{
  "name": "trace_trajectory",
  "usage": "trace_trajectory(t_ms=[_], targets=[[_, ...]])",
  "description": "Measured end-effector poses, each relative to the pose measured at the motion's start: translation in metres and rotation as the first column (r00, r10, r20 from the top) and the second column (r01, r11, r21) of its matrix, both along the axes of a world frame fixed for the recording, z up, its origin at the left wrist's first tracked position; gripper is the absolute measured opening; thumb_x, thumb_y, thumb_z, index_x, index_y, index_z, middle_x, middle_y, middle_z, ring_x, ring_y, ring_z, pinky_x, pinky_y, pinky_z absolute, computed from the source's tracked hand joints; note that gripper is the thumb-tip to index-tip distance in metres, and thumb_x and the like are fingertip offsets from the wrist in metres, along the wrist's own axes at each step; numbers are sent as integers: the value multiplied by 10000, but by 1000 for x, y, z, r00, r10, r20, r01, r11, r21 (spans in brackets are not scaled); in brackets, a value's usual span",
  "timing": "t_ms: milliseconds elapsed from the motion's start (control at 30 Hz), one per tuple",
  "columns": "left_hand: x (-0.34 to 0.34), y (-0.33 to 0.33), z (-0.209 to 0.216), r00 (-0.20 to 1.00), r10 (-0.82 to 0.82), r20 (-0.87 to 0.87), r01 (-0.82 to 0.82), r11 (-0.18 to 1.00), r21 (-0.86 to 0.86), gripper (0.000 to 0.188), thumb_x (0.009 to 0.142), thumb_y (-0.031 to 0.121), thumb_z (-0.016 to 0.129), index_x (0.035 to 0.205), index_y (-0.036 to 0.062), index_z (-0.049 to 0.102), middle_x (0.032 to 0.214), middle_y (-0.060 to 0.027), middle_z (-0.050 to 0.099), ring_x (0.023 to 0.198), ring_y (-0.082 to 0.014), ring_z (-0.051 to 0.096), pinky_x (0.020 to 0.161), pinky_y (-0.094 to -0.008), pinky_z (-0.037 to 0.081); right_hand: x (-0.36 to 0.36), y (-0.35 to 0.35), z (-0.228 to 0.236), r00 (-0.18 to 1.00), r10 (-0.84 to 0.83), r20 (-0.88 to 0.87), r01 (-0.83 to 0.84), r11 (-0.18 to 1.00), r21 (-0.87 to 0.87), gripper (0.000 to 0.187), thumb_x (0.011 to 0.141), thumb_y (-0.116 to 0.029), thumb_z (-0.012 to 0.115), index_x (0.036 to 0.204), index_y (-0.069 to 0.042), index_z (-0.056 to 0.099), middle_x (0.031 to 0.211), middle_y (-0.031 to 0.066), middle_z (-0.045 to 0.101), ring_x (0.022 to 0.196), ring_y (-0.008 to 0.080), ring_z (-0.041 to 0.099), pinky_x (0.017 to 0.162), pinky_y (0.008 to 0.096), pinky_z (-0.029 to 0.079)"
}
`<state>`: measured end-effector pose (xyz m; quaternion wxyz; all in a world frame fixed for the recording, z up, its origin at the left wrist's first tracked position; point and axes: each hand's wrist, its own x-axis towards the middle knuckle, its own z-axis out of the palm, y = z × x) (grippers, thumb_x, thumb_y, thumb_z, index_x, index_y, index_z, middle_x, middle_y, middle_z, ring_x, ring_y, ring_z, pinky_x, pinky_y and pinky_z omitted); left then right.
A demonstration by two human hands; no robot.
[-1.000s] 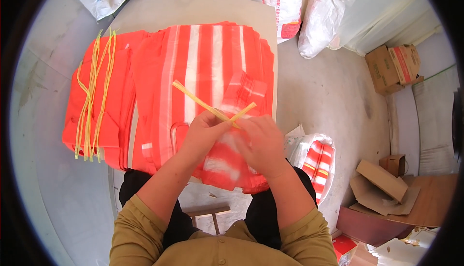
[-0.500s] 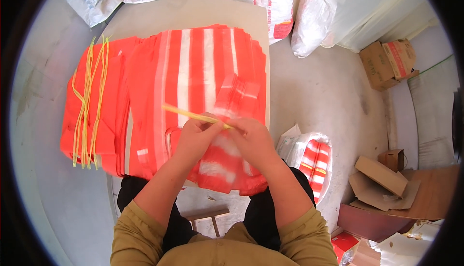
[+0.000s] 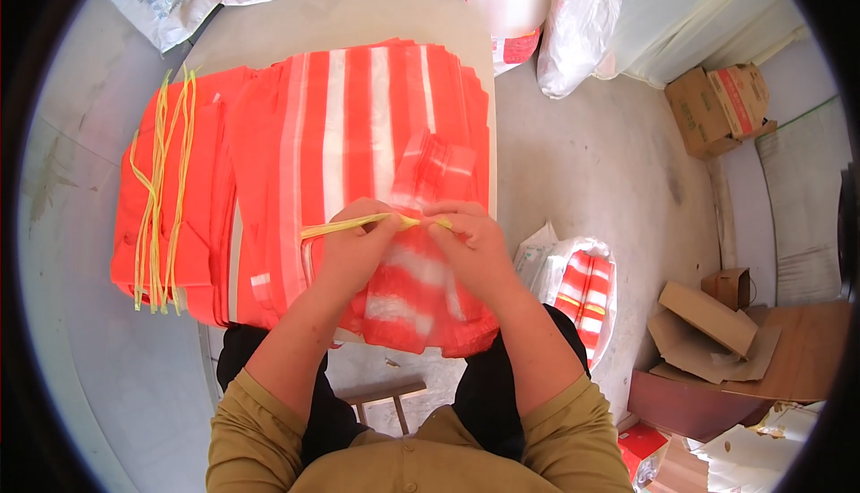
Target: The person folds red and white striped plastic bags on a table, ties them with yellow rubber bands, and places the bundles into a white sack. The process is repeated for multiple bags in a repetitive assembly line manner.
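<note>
My left hand [image 3: 356, 244] and my right hand [image 3: 469, 240] pinch a yellow plastic strap [image 3: 345, 223] across a folded bundle of red-and-white striped plastic bags [image 3: 421, 287]. The strap's loose end points left from my left hand. The bundle lies on a larger flat stack of the same striped bags [image 3: 349, 144] on a pale board table [image 3: 322, 23]. A bunch of yellow straps [image 3: 159, 197] lies on a plain orange stack at the left.
On the floor to my right stands an open white sack with tied striped bundles [image 3: 582, 291]. White sacks [image 3: 573, 18] crowd the far side. Cardboard boxes [image 3: 717, 108] and flattened cardboard [image 3: 708, 323] lie at the right.
The strap, which stuck up diagonally a second ago, now lies nearly level across the bundle. Both hands have drawn closer together on it.
</note>
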<state>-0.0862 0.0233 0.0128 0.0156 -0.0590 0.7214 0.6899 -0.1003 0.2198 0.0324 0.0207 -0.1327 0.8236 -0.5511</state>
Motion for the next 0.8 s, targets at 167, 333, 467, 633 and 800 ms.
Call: trace_trajectory(t_ms=[167, 333, 467, 633, 800], targets=[[-9, -15, 4, 979, 1, -204, -96, 883, -459, 97, 932, 101, 684, 891, 18, 715, 893, -100, 657, 823, -245, 647, 721, -352, 510, 1, 32, -12, 976, -10, 217, -13, 995, 102, 162, 968, -136, 702, 1017, -7, 787, 1065, 49, 687, 950, 143, 632, 840, 279, 479], [-7, -19, 11, 983, -48, -175, -71, 786, -614, 91, 932, 90, 675, 883, 18, 701, 913, -99, 657, 854, -286, 651, 735, -375, 516, 3, 43, -21, 969, -53, 243, 49, 999, 24, 169, 971, -145, 706, 1002, 11, 767, 966, 65, 678, 883, 143, 629, 781, 282, 479], [-7, -20, 8, 981, -31, -194, -102, 762, -639, 109, 895, 119, 665, 826, 43, 702, 887, -116, 666, 840, -314, 663, 714, -416, 526, 0, 40, -13, 997, -64, 36, 53, 967, 248, 189, 967, -169, 689, 939, 12, 736, 894, 104, 665, 834, 242, 648, 731, 346, 493], [-7, -21, 6, 979, -36, -200, -116, 710, -694, 101, 895, 129, 670, 840, 52, 706, 886, -114, 665, 851, -324, 665, 710, -425, 528, 0, 41, 5, 999, -9, 31, -9, 858, 513, 214, 942, -186, 674, 861, 11, 689, 893, 128, 659, 836, 341, 638, 713, 410, 498], [-7, -19, 8, 975, -62, -214, -102, 728, -678, 81, 893, 124, 667, 869, 59, 710, 909, -109, 663, 855, -328, 665, 714, -432, 530, 0, 40, -4, 994, -89, 62, 67, 952, 298, 215, 955, -171, 629, 852, 13, 670, 848, 96, 657, 800, 257, 636, 738, 384, 490]])
